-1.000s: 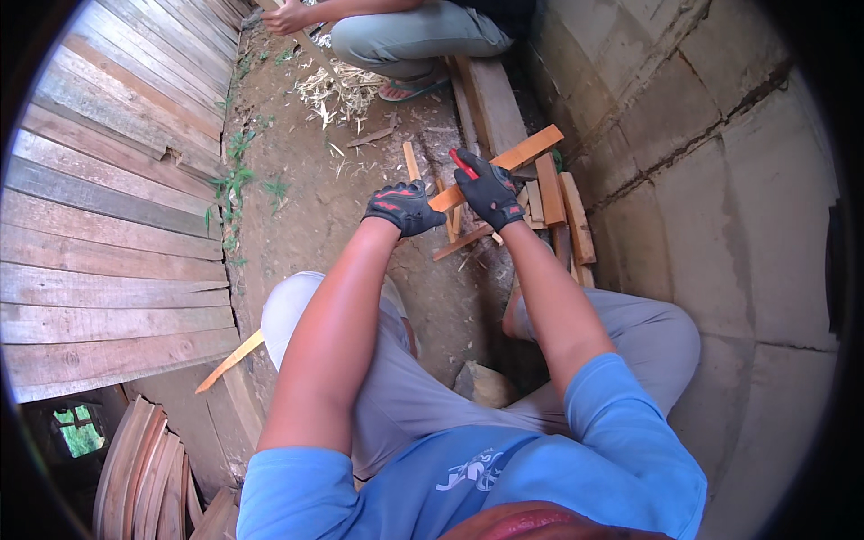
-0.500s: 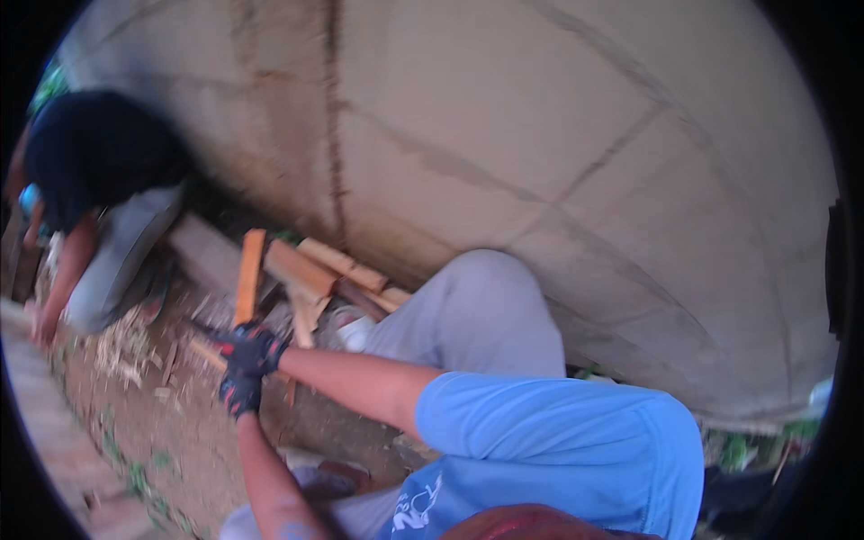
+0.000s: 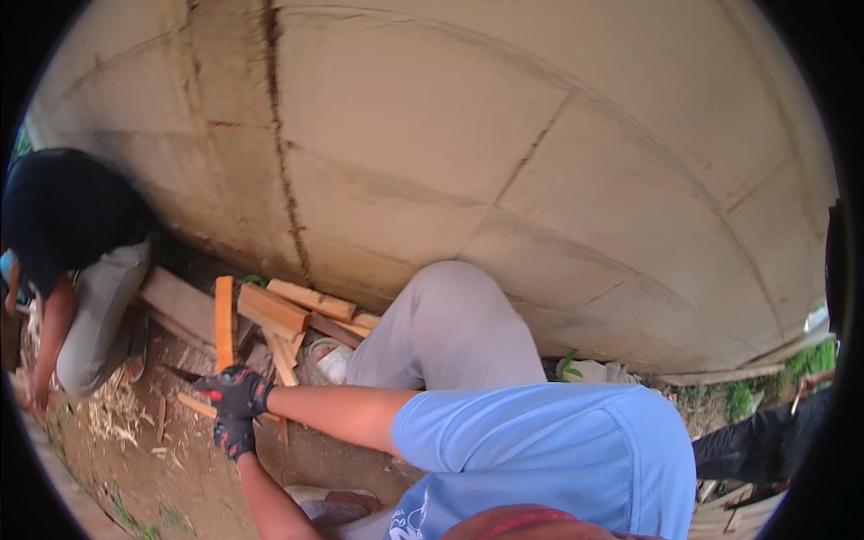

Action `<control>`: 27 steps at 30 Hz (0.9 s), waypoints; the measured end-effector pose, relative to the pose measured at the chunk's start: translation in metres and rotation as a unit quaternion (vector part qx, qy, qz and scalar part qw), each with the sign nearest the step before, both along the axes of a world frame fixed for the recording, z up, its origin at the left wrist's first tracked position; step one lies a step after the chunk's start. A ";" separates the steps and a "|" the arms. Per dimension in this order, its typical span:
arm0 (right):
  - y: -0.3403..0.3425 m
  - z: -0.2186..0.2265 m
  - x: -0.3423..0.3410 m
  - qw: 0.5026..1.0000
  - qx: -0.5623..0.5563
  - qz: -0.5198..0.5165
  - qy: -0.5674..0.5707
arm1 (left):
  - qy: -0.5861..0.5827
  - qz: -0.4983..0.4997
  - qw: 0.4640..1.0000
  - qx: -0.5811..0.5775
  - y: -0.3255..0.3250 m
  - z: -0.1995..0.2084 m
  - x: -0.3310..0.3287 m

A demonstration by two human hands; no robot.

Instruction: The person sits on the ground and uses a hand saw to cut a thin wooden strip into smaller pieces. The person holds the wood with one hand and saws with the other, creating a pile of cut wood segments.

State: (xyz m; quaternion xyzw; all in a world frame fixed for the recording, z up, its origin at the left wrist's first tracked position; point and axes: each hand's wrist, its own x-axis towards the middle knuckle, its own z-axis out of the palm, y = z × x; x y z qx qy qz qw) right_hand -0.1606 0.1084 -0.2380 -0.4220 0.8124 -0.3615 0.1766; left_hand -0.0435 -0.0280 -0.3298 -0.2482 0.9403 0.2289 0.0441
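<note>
My right hand (image 3: 240, 392), in a black and red glove, is closed on what looks like a knife; its dark pointed blade (image 3: 183, 373) sticks out to the left and its handle is hidden. My left hand (image 3: 235, 436), gloved alike, sits right below and against the right one. Its fingers look closed, but what they hold is hidden. An orange-brown length of wood (image 3: 224, 322) rises just beyond my right hand, its lower end covered by the glove. A thin pale wood strip (image 3: 197, 406) passes by both hands.
Several cut wood blocks (image 3: 273, 309) lie piled by the concrete wall (image 3: 387, 153). A co-worker in a dark top (image 3: 72, 211) crouches at the left, near wood shavings (image 3: 117, 409). My bent knee (image 3: 454, 310) is close to the wall. Dark-clothed legs (image 3: 760, 443) show at the right.
The whole view has shifted, so the wall fills more of it and my hands appear lower. Both hands stay together beside the orange-brown wood.
</note>
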 end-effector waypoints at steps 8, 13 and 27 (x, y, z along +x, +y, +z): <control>0.011 -0.048 -0.016 0.992 -0.090 0.046 0.073 | -0.060 0.057 0.996 0.019 0.039 0.071 -0.021; 0.008 0.003 0.006 0.996 -0.065 -0.029 0.054 | -0.075 0.091 0.993 0.004 0.024 0.054 -0.002; 0.012 0.008 0.005 0.996 -0.061 -0.049 0.039 | -0.041 0.092 0.995 0.021 0.032 0.055 -0.007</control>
